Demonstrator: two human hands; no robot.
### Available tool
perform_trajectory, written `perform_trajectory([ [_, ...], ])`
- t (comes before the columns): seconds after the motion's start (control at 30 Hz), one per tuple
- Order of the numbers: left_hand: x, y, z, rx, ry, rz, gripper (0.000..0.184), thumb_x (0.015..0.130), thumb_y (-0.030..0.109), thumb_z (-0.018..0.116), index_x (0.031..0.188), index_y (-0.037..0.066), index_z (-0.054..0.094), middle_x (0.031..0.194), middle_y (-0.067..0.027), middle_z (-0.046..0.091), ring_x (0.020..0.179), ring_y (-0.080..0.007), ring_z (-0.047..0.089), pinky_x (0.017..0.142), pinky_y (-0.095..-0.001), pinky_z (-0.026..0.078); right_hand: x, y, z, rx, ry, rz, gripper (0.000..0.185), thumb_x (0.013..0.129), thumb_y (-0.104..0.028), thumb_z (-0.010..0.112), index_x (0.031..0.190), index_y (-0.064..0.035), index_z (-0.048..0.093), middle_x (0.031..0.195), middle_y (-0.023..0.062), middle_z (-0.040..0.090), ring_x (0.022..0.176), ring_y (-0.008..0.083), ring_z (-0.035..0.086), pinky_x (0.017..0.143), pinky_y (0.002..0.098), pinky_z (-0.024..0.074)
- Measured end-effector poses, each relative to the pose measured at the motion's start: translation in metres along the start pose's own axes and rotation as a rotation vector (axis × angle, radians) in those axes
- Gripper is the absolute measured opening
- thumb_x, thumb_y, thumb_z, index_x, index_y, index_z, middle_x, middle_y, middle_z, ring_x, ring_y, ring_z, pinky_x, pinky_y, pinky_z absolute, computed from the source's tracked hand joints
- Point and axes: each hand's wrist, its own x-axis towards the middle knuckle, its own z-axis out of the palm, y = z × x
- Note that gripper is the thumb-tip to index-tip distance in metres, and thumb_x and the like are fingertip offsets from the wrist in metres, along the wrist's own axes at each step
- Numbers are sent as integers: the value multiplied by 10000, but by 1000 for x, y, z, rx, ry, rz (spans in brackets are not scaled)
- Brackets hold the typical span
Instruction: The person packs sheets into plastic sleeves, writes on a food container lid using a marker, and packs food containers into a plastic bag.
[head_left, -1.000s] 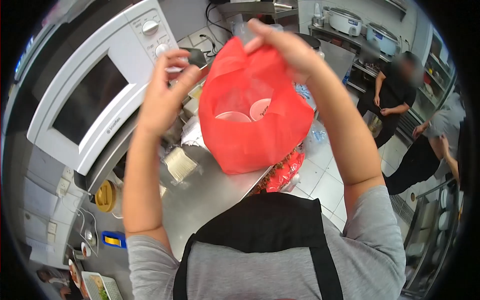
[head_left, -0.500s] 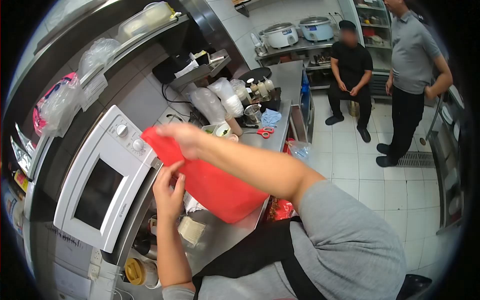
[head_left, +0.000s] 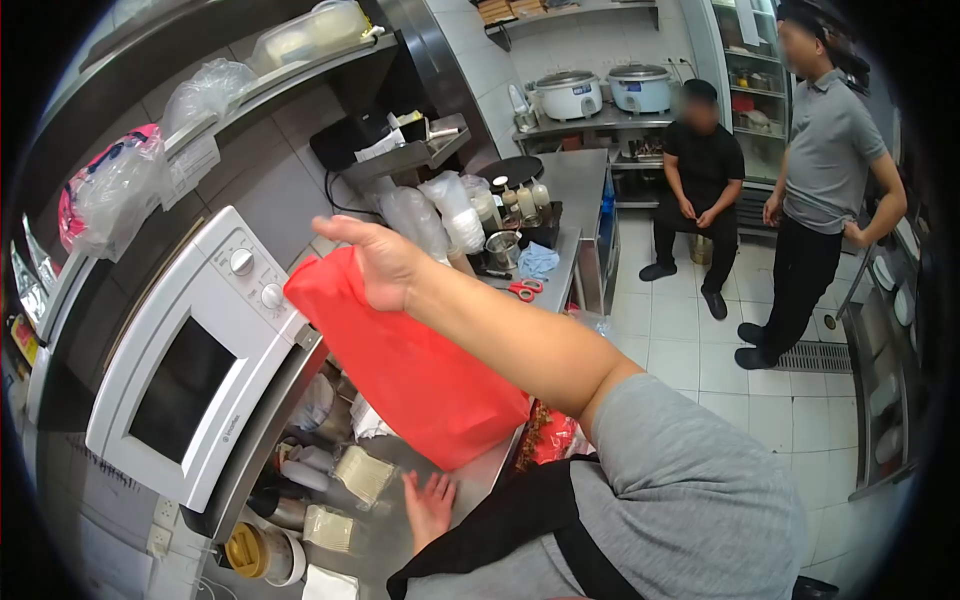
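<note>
A red bag [head_left: 410, 370], apparently soft fabric, hangs slantwise in front of the counter. My right hand [head_left: 385, 268] is at its upper end and holds it there; the thumb side sticks out to the left, and the other fingers are partly hidden by the red material. Lower down, my left hand [head_left: 430, 505] is open with fingers spread and nothing in it, just over the steel counter [head_left: 385, 540]. Near that hand lies a clear-wrapped pack of pale square sheets [head_left: 364, 474]. Another such pack [head_left: 330, 528] lies farther left.
A white microwave [head_left: 190, 360] stands on a raised shelf at the left. A yellow-lidded jar [head_left: 262, 553] sits below it. Red scissors [head_left: 525, 289], squeeze bottles [head_left: 525, 203] and a metal pot [head_left: 503, 248] are farther along. One person [head_left: 703, 160] sits and another [head_left: 830, 165] stands.
My left hand has come away from the red bag's upper end and moved down to the counter, its fingers spreading. My right hand stays at the bag's top, slightly higher.
</note>
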Motion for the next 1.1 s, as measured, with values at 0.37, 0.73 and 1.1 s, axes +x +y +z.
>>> perform_trajectory([
  [0.37, 54, -49, 41, 151, 123, 209, 704, 852, 619, 516, 1378, 179, 358, 1343, -59, 432, 1212, -261, 422, 1028, -451, 304, -35, -20, -38, -519, 16, 93, 654, 835, 87, 547, 1388, -167, 306, 1005, 122, 597, 944, 198, 585, 817, 367, 500],
  [0.73, -54, 32, 323, 1399, 456, 1529, 374, 787, 66, 605, 1147, -7, 535, 1135, -150, 554, 1004, -323, 550, 902, -359, 422, -60, -11, -83, -244, -46, 241, 456, 895, -49, 585, 1302, -74, 380, 1169, 100, 545, 1071, 166, 545, 898, 291, 467],
  [1.1, -102, 43, 353, 1551, 510, 1472, 88, 817, 22, 606, 902, 31, 587, 1062, -141, 590, 1009, -282, 555, 868, -366, 434, -8, -3, -73, -959, -288, -413, 185, 907, -140, 512, 1020, 4, 532, 830, 246, 577, 808, 381, 589, 682, 413, 453],
])
